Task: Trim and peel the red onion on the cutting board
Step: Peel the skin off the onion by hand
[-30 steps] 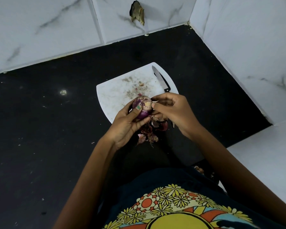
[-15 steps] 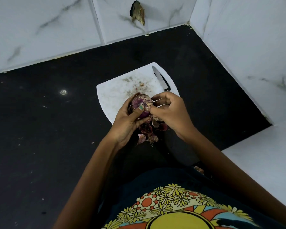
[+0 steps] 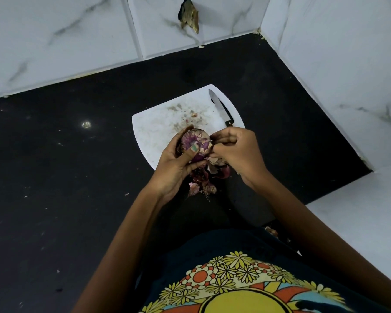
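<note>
- Red onion (image 3: 195, 143) sits above the near edge of the cutting board, lifted off it and held between both hands, its cut end facing up with pale and purple patches of skin showing
- Left hand (image 3: 175, 168) cups the onion from the left and below; its fingers are curled round the far side and the thumb, with a green-painted nail, presses on the top of the bulb
- Right hand (image 3: 237, 150) is at the onion's right side, its fingers bent and pressed together, the thumb and fingertips pinching a flap of papery skin at the onion's edge
- Loose peelings (image 3: 204, 179), dark red and pale pink, lie in a small heap directly under the hands, at the board's near corner and spilling onto the desk
- White cutting board (image 3: 151, 129) lies flat on the desk, its surface smeared with brownish specks and small scraps near the middle
- Knife (image 3: 220, 108) with a black handle lies on the board's right side, blade tip pointing away from the person, apart from both hands
- Black desk (image 3: 66, 177) carries the board and is dotted with pale crumbs
- White marbled wall tiles (image 3: 61, 35) border the desk at the back and right; a brownish object (image 3: 190, 15) sticks out of the back wall
- Person's dark shirt with a yellow and orange flower print (image 3: 235, 283) fills the bottom edge
</note>
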`<state>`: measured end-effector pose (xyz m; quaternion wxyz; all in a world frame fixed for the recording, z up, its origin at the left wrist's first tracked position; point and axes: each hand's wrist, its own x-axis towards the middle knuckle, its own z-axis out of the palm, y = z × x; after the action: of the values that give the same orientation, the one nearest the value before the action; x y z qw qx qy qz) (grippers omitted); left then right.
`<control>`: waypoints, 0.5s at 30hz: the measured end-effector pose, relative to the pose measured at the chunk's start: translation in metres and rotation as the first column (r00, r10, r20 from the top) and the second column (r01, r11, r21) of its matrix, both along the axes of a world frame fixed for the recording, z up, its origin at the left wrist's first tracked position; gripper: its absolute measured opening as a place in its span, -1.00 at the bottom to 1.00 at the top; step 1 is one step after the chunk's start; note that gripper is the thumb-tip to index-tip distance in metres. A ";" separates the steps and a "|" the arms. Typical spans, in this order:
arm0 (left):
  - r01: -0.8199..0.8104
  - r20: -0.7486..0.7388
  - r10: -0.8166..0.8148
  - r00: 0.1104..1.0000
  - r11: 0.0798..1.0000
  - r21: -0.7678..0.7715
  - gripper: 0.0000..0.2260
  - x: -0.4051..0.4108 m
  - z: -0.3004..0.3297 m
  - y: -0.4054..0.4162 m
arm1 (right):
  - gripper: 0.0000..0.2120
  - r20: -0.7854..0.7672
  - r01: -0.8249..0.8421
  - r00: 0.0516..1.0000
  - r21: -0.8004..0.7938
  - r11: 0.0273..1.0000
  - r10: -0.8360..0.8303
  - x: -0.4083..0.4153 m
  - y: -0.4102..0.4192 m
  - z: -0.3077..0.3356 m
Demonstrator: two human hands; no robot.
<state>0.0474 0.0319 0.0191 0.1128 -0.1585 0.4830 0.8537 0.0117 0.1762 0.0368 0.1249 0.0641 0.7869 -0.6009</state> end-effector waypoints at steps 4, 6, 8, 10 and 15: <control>-0.036 0.004 0.036 0.999 0.999 0.036 -0.67 0.000 -0.001 0.001 | -0.93 0.109 0.051 0.994 -0.179 0.983 -0.032 0.001 0.001 0.005; -0.046 -0.001 0.046 0.999 0.998 0.040 -0.68 0.000 0.000 0.001 | -0.80 0.100 0.014 0.995 -0.168 0.986 0.003 0.002 0.002 0.005; -0.049 -0.002 0.049 0.999 0.998 0.037 -0.68 0.001 0.001 0.001 | -0.83 0.072 -0.029 0.997 -0.126 0.992 0.038 0.004 0.002 0.005; -0.057 0.010 0.056 0.998 0.997 0.043 -0.68 0.001 0.002 0.002 | -0.93 0.073 -0.022 0.997 -0.123 0.992 0.031 0.003 0.002 0.005; -0.099 0.103 0.079 0.992 0.974 0.204 -0.69 0.000 0.003 -0.001 | -0.92 0.172 0.108 0.982 -0.180 0.978 -0.077 -0.002 0.005 -0.002</control>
<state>0.0475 0.0307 0.0219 0.1131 -0.2072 0.3772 0.8956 0.0094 0.1810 0.0352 0.1668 0.1379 0.7096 -0.6706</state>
